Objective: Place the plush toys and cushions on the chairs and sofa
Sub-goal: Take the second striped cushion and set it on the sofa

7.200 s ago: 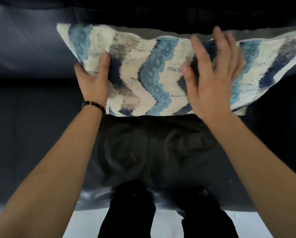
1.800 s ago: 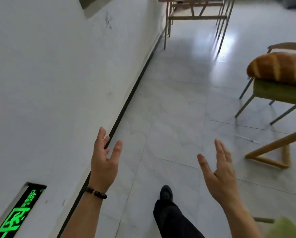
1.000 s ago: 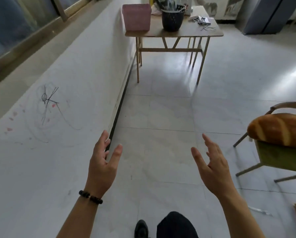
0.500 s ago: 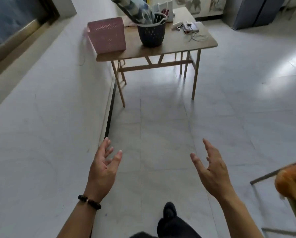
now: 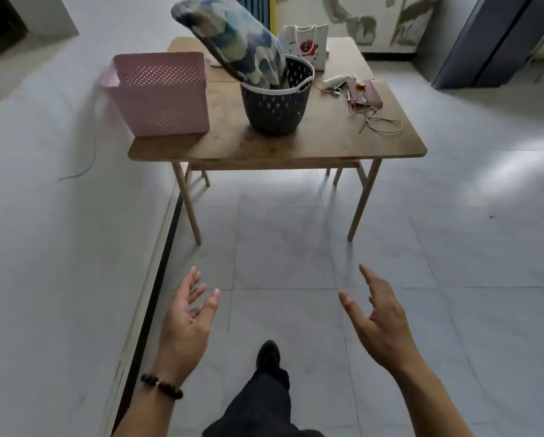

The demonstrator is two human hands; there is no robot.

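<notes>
Table (image 5: 295, 146) way closer now, bread chair gone | one cushion (image 5: 232, 42), two baskets: dark (image 5: 277, 105), pink (image 5: 166, 99) | left hand (image 5: 185, 326), right hand (image 5: 381, 323) empty, fingers spread

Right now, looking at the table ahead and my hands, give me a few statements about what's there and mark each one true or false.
1. A patterned cushion sticks out of the dark basket. True.
2. The pink basket sits right of the dark basket. False: it sits to its left.
3. The left hand and right hand are both empty. True.
4. The cushion lies flat on the table. False: it stands tilted in the dark basket.
</notes>
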